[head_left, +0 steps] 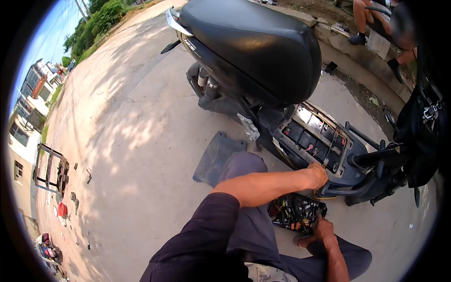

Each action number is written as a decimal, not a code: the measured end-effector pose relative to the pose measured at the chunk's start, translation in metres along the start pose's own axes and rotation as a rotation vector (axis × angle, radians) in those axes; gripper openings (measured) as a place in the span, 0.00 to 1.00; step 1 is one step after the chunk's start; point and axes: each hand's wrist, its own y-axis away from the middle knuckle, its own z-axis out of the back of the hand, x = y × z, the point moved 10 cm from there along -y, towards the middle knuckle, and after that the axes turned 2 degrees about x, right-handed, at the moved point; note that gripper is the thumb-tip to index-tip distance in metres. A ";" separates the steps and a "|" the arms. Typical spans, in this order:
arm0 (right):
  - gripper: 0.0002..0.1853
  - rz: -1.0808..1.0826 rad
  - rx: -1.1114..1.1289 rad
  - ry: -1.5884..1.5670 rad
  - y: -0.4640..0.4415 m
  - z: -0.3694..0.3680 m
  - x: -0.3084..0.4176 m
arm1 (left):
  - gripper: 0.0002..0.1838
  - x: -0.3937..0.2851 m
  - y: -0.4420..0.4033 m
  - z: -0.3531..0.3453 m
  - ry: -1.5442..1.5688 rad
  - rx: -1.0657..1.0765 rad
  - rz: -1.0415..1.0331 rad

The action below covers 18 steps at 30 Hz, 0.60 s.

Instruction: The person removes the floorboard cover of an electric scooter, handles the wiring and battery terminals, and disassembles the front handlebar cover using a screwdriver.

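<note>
A dark electric scooter (pixel 253 42) stands across the view, its footboard compartment uncovered. Several dark batteries (pixel 307 141) with red terminals and wiring sit inside it. My left hand (pixel 317 176) rests at the compartment's near edge with its fingers curled; what they hold, if anything, is hidden. Below it, on the ground, lies a black tool tray (pixel 300 212) full of small tools and parts. My right hand (pixel 323 228) is at the tray's right end, fingers closed together around something too small to make out.
A dark flat panel (pixel 218 157) lies on the concrete beside my knee. Far left are a metal frame (pixel 50 170), a red container (pixel 62 209) and scattered parts. Another person's leg (pixel 361 21) shows by the kerb (pixel 357 56) at upper right. Keys (pixel 430 112) hang near the handlebar.
</note>
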 end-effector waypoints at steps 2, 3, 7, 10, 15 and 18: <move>0.33 0.004 0.000 0.062 0.005 -0.002 0.006 | 0.33 0.005 0.014 0.010 -0.001 -0.008 0.004; 0.32 0.028 0.003 0.050 0.007 0.001 0.016 | 0.33 0.010 0.015 0.010 -0.004 -0.036 0.016; 0.27 0.112 0.023 -0.010 0.023 0.004 0.041 | 0.28 0.018 0.043 0.013 -0.063 -0.163 -0.007; 0.26 0.172 0.017 -0.008 0.025 -0.003 0.052 | 0.29 0.026 0.049 0.006 -0.028 -0.131 0.000; 0.27 0.112 0.094 0.026 0.021 -0.010 0.051 | 0.28 0.037 0.071 0.008 0.039 -0.038 0.040; 0.26 0.130 0.061 0.021 0.021 -0.014 0.047 | 0.28 0.036 0.076 0.010 0.044 -0.033 0.066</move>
